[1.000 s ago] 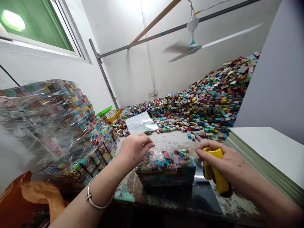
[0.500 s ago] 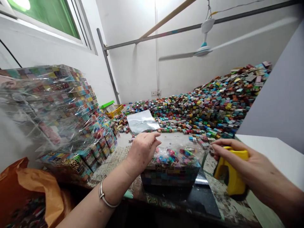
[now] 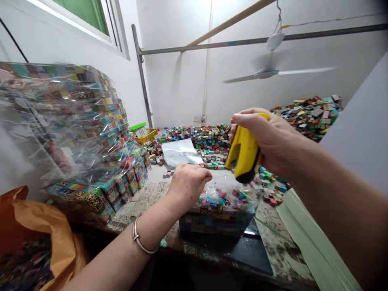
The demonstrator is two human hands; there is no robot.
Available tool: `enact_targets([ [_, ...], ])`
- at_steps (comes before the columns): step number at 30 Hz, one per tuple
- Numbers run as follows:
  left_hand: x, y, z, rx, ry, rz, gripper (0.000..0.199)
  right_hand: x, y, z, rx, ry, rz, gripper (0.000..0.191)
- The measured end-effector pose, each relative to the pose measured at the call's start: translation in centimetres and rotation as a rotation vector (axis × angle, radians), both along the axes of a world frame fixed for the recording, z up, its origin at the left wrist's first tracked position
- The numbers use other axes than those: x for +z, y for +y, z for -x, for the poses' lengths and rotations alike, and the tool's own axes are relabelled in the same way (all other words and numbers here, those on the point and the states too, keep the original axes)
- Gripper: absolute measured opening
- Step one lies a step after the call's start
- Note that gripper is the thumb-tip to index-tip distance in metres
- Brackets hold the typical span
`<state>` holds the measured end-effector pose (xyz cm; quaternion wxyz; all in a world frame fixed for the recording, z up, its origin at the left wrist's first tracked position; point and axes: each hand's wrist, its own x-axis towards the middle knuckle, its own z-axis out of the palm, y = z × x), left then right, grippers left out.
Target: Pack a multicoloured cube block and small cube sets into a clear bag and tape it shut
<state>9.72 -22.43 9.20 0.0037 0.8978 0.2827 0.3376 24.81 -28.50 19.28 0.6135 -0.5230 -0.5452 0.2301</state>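
Observation:
My right hand [image 3: 266, 137] is raised over the table, wrapped around a yellow stapler [image 3: 246, 151] with a dark end pointing down. My left hand [image 3: 189, 184] is closed in a pinch at the left side of a clear plastic bag [image 3: 232, 190]; the fingertips are partly hidden. Inside the bag lie small bright pink, blue and green pieces, on top of a block of patterned little boxes [image 3: 216, 222]. This block rests on a black board [image 3: 251, 254] at the table's front edge.
To the left rises a tall plastic-wrapped stack of small boxes [image 3: 81, 117]. Many loose boxes [image 3: 209, 137] heap along the wall, near a silver sheet [image 3: 180, 151] and a yellow basket [image 3: 147, 136]. An orange sack [image 3: 54, 230] stands front left; a fan [image 3: 266, 72] turns overhead.
My right hand has lifted up and to the left with the stapler, away from the bag's right side. My left hand stays near the bag, shifted slightly in view.

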Motion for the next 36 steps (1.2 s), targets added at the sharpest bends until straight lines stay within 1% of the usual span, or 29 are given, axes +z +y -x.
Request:
enact_targets([
  [3,0.2,-0.2,0.1,0.025,0.014,0.001,0.013,-0.5,1.7,0.8,0.049,-0.024,0.051,0.023],
  [6,0.2,-0.1,0.1,0.047,0.016,0.006,0.014,-1.3,2.3,1.4,0.065,-0.029,0.125,0.022],
  [9,0.1,-0.1,0.1,0.046,0.012,0.018,0.015,-2.0,2.4,1.5,0.069,-0.021,0.164,0.025],
  [12,0.2,-0.1,0.1,0.035,0.000,0.032,0.014,-2.6,2.5,1.5,0.068,-0.012,0.169,0.026],
  [15,0.3,-0.2,0.1,0.043,-0.001,0.055,0.013,-3.2,2.6,1.5,0.100,0.009,0.175,0.024],
  [22,0.3,-0.1,0.1,0.027,-0.009,0.073,0.016,-4.6,2.5,2.0,0.130,0.022,0.185,0.029],
  [26,0.3,-0.2,0.0,0.047,-0.003,0.089,0.018,-5.1,2.3,2.1,0.136,-0.023,0.168,0.030],
  [30,0.4,-0.3,-0.1,0.060,0.005,0.107,0.019,-5.5,2.2,2.2,0.079,-0.102,0.156,0.034],
  [33,0.4,-0.3,-0.1,0.076,0.008,0.119,0.018,-5.5,2.1,2.2,0.086,-0.062,0.181,0.033],
  [36,0.4,-0.3,-0.1,0.067,-0.020,0.127,0.016,-5.2,2.1,2.0,0.113,-0.004,0.168,0.029],
])
